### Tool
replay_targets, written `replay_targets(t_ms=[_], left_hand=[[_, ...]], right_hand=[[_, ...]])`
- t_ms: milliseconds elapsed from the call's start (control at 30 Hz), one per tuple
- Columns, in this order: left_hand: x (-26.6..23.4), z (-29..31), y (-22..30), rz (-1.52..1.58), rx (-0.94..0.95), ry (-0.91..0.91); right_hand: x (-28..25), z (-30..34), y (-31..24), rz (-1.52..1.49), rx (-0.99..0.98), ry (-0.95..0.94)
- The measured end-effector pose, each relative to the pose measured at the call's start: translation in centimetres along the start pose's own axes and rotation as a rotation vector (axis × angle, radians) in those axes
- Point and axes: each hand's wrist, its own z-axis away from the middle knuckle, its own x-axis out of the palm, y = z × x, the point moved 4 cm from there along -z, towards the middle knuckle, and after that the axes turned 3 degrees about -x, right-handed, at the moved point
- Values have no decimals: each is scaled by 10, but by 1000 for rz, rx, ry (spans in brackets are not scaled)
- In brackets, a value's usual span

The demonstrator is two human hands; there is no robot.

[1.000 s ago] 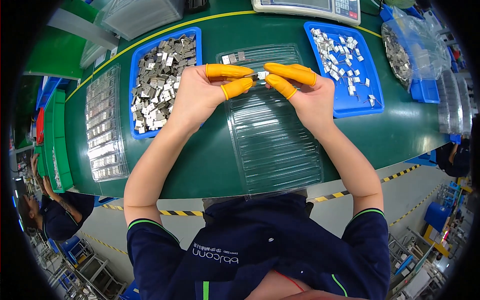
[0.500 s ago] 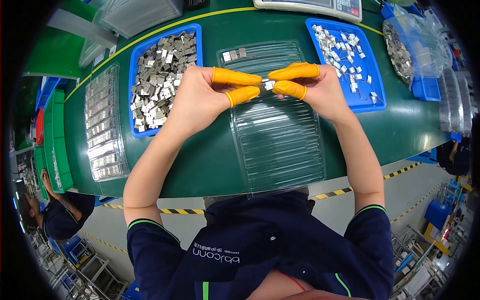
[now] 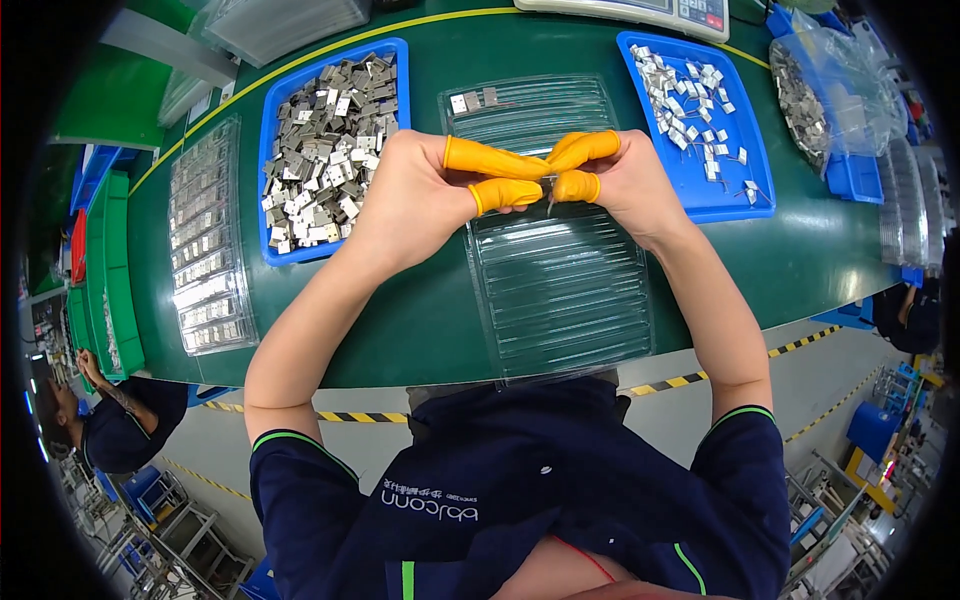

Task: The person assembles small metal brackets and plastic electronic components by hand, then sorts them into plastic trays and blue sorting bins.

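My left hand (image 3: pixel 425 205) and my right hand (image 3: pixel 625 185), both wearing yellow finger cots, meet over a clear ribbed plastic tray (image 3: pixel 560 290). Pinched between their thumbs and forefingers is a small metal connector (image 3: pixel 547 185); the fingers cover most of it, and a thin end sticks out below. A few flat silver pieces (image 3: pixel 474 100) lie in the far left of the ribbed tray. Left of my hands, a blue tray (image 3: pixel 403 75) holds a heap of metal connector pieces (image 3: pixel 335 130). At right, another blue tray (image 3: pixel 740 190) contains small white pieces with thin leads (image 3: pixel 690 105).
A filled clear blister tray (image 3: pixel 207 240) lies at the left, beside green bins (image 3: pixel 118 270). A scale (image 3: pixel 640 12) stands at the back. Plastic bags (image 3: pixel 840 85) and stacked clear trays (image 3: pixel 905 205) are at right. Another person (image 3: pixel 125 420) works at the far left.
My hands have drawn closer together, with fingertips now meeting over the connector. Its white face, visible before between the fingers, is now mostly covered, and a thin end points down.
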Motion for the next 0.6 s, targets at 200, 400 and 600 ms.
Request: replay_targets(t_ms=[200, 400, 600], left_hand=[[-3, 1, 5, -150, 128, 143], [-56, 2, 31, -498, 346, 564], [-110, -7, 21, -900, 127, 824]], right_hand=[[-3, -8, -16, 188, -216, 146], [-10, -41, -42, 1213, -589, 426], [14, -48, -18, 1541, -781, 417]])
